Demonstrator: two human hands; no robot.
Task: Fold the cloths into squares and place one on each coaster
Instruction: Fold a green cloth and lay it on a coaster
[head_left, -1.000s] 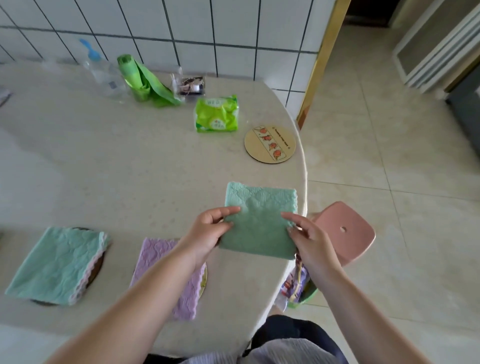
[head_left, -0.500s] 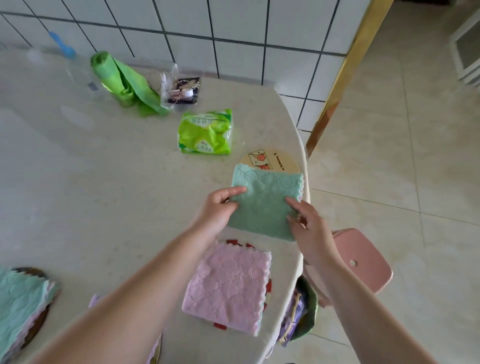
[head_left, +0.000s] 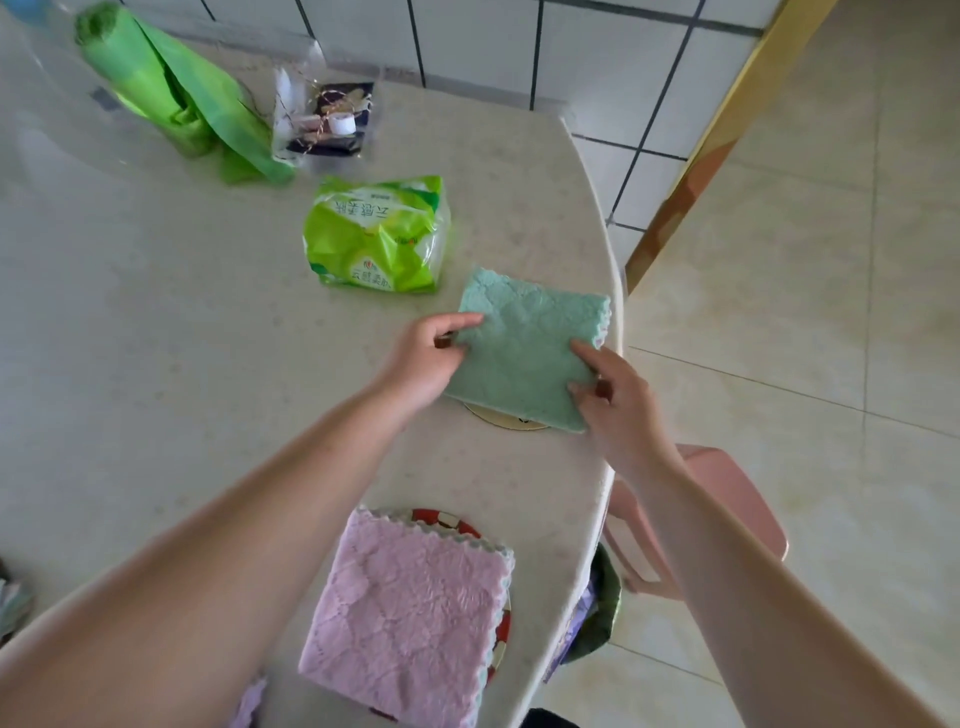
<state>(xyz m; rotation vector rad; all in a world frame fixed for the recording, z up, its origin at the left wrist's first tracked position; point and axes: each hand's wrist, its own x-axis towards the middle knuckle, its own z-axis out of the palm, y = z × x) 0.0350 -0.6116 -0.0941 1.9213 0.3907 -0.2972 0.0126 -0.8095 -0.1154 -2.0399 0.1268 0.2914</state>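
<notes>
A folded green cloth (head_left: 524, 345) lies flat over a round wooden coaster (head_left: 501, 417) near the table's right edge; only a sliver of the coaster shows below it. My left hand (head_left: 426, 358) pinches the cloth's left edge. My right hand (head_left: 608, 392) grips its lower right corner. Nearer to me, a folded pink cloth (head_left: 410, 618) rests on a red-patterned coaster (head_left: 447, 519). A strip of another purple cloth (head_left: 249, 701) peeks out under my left forearm.
A green tissue pack (head_left: 379, 234) sits just left of the green cloth. A green bag roll (head_left: 156, 88) and a clear packet (head_left: 327, 122) stand by the tiled wall. Beyond the table's rim (head_left: 608, 467), a pink stool (head_left: 727, 499) stands on the floor.
Both hands carried the green cloth forward and lowered it onto the wooden coaster, which it now covers. My view shifted right and down, bringing the pink cloth closer.
</notes>
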